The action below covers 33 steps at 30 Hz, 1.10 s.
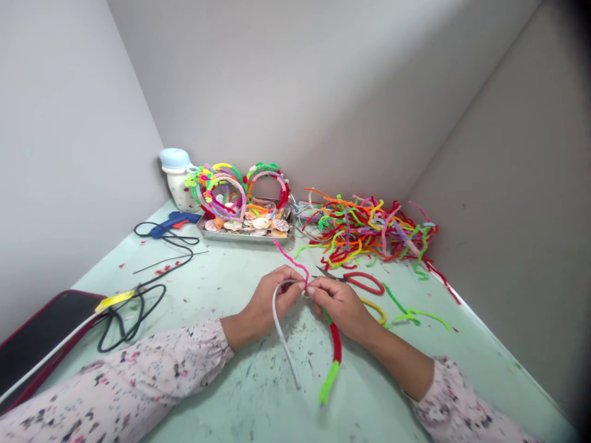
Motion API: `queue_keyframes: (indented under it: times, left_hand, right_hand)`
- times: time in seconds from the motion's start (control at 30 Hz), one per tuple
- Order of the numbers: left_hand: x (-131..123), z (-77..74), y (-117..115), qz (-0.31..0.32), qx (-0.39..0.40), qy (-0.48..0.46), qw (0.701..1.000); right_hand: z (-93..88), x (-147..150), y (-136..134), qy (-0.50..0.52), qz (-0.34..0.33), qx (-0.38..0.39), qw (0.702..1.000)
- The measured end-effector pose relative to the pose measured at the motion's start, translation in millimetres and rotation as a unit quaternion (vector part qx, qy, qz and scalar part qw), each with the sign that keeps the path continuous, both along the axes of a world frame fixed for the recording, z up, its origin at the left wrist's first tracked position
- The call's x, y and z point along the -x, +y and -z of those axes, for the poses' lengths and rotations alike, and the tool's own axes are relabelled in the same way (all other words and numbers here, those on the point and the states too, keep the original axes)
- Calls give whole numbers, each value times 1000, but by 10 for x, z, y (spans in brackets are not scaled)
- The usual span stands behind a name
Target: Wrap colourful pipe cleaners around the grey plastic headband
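Both hands meet over the table around a headband (279, 326). Its left half is bare and pale grey; its right half is wrapped in red and bright green pipe cleaner, curving down below my right hand. My left hand (268, 304) pinches the band near its top with closed fingers. Pressed against it, my right hand (342, 306) is closed on the band and the base of a pink pipe cleaner (295, 259), whose loose end sticks up and to the left. The fingertips hide the exact join. Scissors (364, 283) with red and yellow handles lie just behind my right hand.
A metal tray (244, 236) of seashells and finished colourful headbands (226, 191) stands at the back, beside a lidded cup (178, 178). A pipe cleaner heap (369, 231) lies back right. A blue glue gun (168, 224), its black cord and a dark tablet-like device (46, 332) are left.
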<state>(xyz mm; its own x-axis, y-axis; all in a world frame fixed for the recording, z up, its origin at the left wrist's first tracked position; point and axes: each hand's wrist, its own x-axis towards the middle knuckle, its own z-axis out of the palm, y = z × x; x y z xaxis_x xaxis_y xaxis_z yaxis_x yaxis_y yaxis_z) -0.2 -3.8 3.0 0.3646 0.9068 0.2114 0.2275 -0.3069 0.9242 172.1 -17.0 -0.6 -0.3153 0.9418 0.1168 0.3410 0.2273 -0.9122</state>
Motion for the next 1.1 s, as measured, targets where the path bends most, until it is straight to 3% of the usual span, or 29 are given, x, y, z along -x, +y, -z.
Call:
queue_keyframes:
  times: [0.2, 0.43, 0.7, 1.1]
  left_hand:
    - [-3, -18, -6, -4, -7, 5, 1000]
    - [11, 66, 11, -14, -35, 13, 999]
    - [1, 33, 5, 16, 13, -19, 1000]
    - [-14, 66, 18, -1, 17, -27, 999]
  right_hand:
    - [-9, -8, 8, -8, -1, 2, 1000]
    - [-9, -11, -9, -5, -17, 19, 1000]
    - [48, -17, 31, 37, -5, 59, 998]
    - [51, -10, 48, 55, -12, 87, 995]
